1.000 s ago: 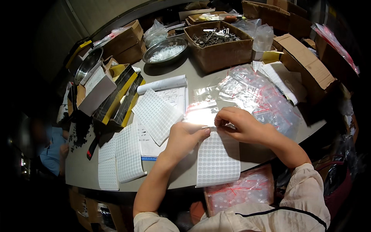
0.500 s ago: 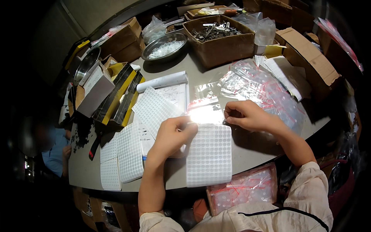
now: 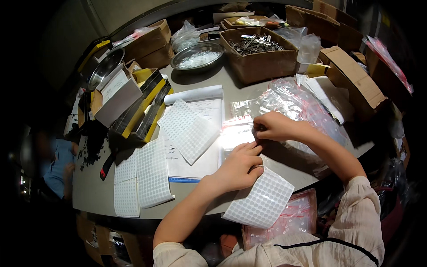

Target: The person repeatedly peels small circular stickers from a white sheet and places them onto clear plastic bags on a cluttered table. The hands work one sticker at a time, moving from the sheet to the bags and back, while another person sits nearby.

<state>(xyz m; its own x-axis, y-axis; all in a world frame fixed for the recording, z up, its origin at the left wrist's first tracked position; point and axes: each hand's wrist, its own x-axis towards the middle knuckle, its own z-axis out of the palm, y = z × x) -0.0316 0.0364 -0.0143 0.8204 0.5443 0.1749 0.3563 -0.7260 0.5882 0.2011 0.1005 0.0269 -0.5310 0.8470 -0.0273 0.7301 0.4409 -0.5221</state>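
My left hand (image 3: 238,168) holds a white sheet of round stickers (image 3: 261,198) by its upper edge, and the sheet tilts over the table's front edge. The fingertips of that hand reach onto a shiny clear plastic bag (image 3: 238,132) lying flat under bright light. Close by, my right hand (image 3: 276,126) is closed in a pinch at the right side of this bag; whatever is between its fingertips is too small to make out. To the right of the bag spreads a pile of clear zip bags with red strips (image 3: 307,104).
More sticker sheets (image 3: 153,173) and a notepad (image 3: 213,104) lie left. Behind stand a metal bowl of clear bits (image 3: 198,58) and a cardboard box of metal parts (image 3: 260,64). Boxes (image 3: 118,100) and a red-black cutter (image 3: 106,167) sit at left; a person (image 3: 60,164) is beyond.
My left hand has moved right, toward my right hand, and the sticker sheet has swung from upright to slanted. My right hand has shifted slightly left. The view has turned a little.
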